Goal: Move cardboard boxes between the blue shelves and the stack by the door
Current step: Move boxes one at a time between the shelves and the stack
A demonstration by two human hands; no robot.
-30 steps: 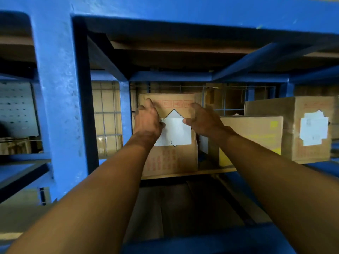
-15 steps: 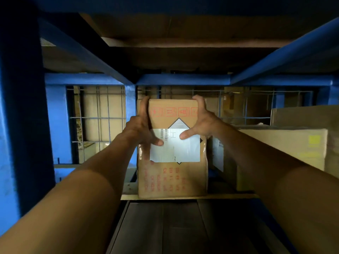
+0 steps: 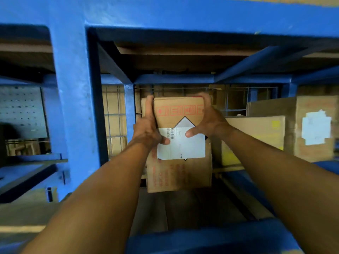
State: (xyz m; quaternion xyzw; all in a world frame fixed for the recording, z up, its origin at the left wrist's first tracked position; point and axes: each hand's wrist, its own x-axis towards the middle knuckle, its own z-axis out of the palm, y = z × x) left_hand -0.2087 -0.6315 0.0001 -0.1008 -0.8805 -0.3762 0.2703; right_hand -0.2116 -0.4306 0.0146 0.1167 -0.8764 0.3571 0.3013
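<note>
A tall cardboard box [image 3: 180,173] with red print and a white label stands inside the blue shelf [image 3: 73,110], raised a little above the wooden shelf board. My left hand [image 3: 147,132] grips its upper left edge, fingers over the side and thumb on the label. My right hand [image 3: 207,119] grips its upper right edge the same way. Both arms reach straight into the bay.
To the right stand a low box with yellow marks [image 3: 255,136] and a bigger box with a white patch [image 3: 315,129]. A thick blue upright [image 3: 77,143] rises on the left. Wire mesh [image 3: 114,121] closes the back. A blue beam [image 3: 211,239] crosses the front edge.
My hands shifted from the box front to its upper side edges. The box has come forward off the back ledge and the view has pulled back out of the bay.
</note>
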